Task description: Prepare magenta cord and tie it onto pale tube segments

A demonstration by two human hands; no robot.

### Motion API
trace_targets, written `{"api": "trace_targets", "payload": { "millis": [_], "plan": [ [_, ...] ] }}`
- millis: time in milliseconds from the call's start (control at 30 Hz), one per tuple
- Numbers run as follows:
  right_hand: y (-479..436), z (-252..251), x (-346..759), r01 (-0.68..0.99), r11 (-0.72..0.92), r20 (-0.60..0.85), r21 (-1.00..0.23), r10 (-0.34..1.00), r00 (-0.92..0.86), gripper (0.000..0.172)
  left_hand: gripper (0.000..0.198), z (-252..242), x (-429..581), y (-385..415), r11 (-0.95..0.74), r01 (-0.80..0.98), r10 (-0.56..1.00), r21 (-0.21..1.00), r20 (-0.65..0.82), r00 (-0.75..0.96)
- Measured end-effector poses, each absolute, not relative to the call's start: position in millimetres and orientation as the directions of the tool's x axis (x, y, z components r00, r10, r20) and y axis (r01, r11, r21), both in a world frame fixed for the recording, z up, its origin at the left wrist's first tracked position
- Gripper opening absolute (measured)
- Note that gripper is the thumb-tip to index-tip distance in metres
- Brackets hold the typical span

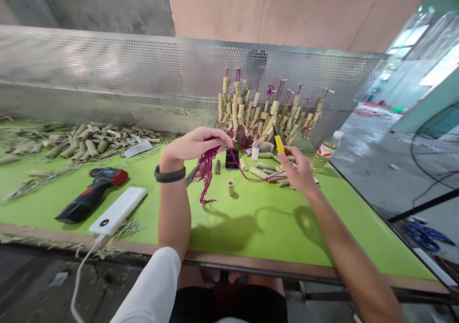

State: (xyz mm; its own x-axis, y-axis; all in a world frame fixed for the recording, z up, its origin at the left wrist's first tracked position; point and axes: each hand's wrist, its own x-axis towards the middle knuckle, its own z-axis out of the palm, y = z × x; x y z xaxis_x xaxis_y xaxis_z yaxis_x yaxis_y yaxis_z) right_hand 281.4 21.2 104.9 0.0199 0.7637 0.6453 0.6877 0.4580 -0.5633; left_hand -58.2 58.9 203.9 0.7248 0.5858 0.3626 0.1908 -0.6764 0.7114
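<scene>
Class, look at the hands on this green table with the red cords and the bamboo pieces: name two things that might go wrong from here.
1. The loose bundle of dark red cords hanging from the left hand may tangle or snag on the short bamboo tube pieces below.
2. The right hand holds a yellow-handled tool close to the cord and fingers; a slip might nick either.

The scene was bright and evenly lit, daylight flooding in from the windows at the far right, which were blown out to white. The perforated metal screen (107, 69) caught soft glare patches. Both forearms threw soft, dark shadows onto the green table (251, 227), falling toward the viewer. Straight edges bowed near the borders from wide-angle distortion. One small patch behind the screen was blurred.
</scene>
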Motion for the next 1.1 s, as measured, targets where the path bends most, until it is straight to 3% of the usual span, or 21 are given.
{"api": "trace_targets", "payload": {
  "millis": [133,233,333,467,567,700,800,900,1100],
  "plan": [
    [18,143,238,0.579,0.622,0.716,-0.527,0.692,-0.092,0.041,0.045,196,-28,62,-0.699,0.219,0.587,0.681,0.371,0.720],
    [21,157,213,0.528,0.703,0.750,-0.477,0.639,-0.174,0.036,0.052,191,-11,62,-0.693,0.113,0.564,0.712,0.438,0.700],
    [28,161,202,0.441,0.743,0.755,-0.504,0.627,-0.191,0.036,0.051,186,-1,65,-0.676,-0.012,0.587,0.737,0.547,0.597],
    [42,157,209,0.317,0.736,0.717,-0.598,0.668,-0.200,0.044,0.051,182,4,71,-0.662,-0.089,0.616,0.744,0.609,0.500],
    [50,151,221,0.223,0.708,0.640,-0.670,0.704,-0.308,0.056,0.051,182,3,73,-0.677,-0.100,0.617,0.729,0.636,0.464],
    [51,144,213,0.272,0.611,0.472,-0.743,0.768,-0.433,0.077,0.051,183,0,71,-0.659,-0.119,0.626,0.743,0.629,0.460],
    [50,136,191,0.322,0.565,0.403,-0.759,0.797,-0.450,0.062,0.049,184,-1,69,-0.635,-0.116,0.639,0.764,0.604,0.476],
    [55,128,179,0.303,0.551,0.421,-0.778,0.814,-0.400,0.046,0.049,185,-2,67,-0.609,-0.143,0.642,0.780,0.591,0.488],
    [69,131,203,0.175,0.560,0.477,-0.810,0.802,-0.360,0.058,0.049,186,-8,65,-0.533,-0.189,0.671,0.825,0.548,0.499]
  ]
}}
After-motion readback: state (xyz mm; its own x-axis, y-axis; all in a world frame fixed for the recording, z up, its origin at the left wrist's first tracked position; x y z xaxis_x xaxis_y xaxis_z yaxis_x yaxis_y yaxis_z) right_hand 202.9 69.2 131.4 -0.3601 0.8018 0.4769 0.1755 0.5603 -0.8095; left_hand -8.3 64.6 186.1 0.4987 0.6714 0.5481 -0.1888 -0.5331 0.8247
